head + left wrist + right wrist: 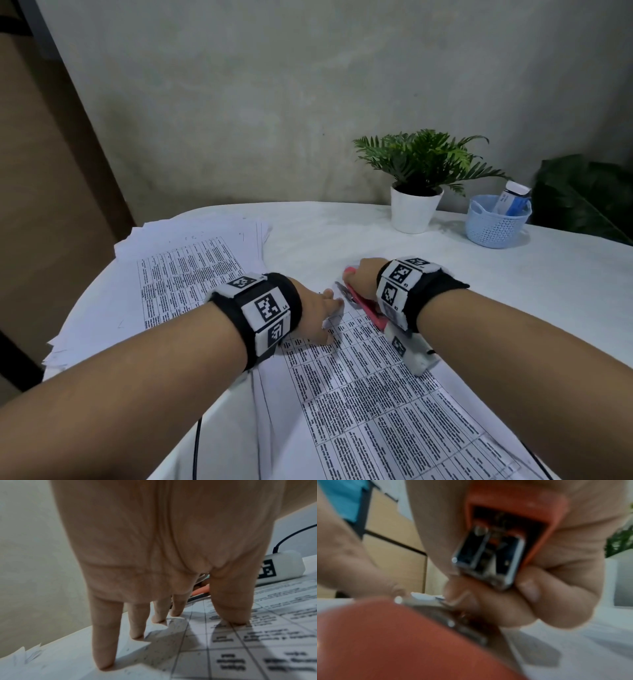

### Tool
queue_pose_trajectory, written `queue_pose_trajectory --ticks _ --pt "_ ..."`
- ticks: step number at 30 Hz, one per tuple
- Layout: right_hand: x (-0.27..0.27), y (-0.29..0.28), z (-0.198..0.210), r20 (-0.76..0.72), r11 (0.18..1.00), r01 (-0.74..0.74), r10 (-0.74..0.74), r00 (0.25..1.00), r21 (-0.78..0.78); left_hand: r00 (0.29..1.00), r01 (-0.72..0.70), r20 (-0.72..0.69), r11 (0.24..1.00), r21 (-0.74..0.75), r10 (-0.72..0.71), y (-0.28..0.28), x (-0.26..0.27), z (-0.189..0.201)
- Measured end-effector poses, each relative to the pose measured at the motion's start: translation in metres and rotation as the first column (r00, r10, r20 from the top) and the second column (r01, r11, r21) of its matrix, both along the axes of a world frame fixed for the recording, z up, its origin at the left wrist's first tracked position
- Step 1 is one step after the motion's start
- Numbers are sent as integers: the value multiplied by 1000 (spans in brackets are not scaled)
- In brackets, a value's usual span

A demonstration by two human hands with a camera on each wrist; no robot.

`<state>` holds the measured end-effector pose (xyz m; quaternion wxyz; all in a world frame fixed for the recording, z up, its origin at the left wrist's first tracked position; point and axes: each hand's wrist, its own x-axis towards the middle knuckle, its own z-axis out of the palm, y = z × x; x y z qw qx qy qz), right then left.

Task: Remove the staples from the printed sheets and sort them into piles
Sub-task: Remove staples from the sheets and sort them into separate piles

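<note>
A stapled set of printed table sheets (376, 394) lies in front of me on the white table. My left hand (323, 317) presses straight fingers (104, 649) down on its far corner (197, 635), holding the paper flat. My right hand (363, 277) grips a pink-red stapler (368, 308), shown orange-red and opened wide (489, 555) in the right wrist view, with its metal tip at the corner of the sheets right beside the left fingers. The staple itself is hidden. A pile of loose printed sheets (185, 263) lies to the left.
A potted green plant in a white pot (416, 209) and a light blue basket (496, 222) holding a small box stand at the table's far right. A black cable (197, 445) runs off the near edge. A brown cabinet (44, 205) stands left of the table.
</note>
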<state>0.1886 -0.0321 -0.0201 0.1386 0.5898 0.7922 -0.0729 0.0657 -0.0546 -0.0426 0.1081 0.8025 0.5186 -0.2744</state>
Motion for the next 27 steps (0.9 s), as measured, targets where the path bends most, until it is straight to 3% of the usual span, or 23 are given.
queue_pose_trajectory --ticks 9,12,15,17,22,25,27 --pt "8 0 -4 -72 999 41 -40 997 6 1000 16 -1 1000 -8 -16 -4 -1 4" --pt "12 0 2 -220 985 169 -169 961 -21 994 0 110 1000 -15 2 -8 -6 14" --pt "13 -7 14 -265 986 160 -167 950 -48 964 -75 259 995 69 55 -12 -20 28" --pt "11 -15 20 -223 991 104 -120 968 -81 966 -108 246 988 114 77 -16 -32 32" --pt "-7 -35 20 -8 996 -46 45 999 -81 991 -137 0 990 40 137 -35 -41 19" --pt "-17 -44 18 126 987 -156 160 979 -40 994 -109 15 990 85 109 -43 -40 11" --pt "-22 -48 13 100 982 -181 186 977 -57 994 -105 34 990 99 102 -43 -41 11"
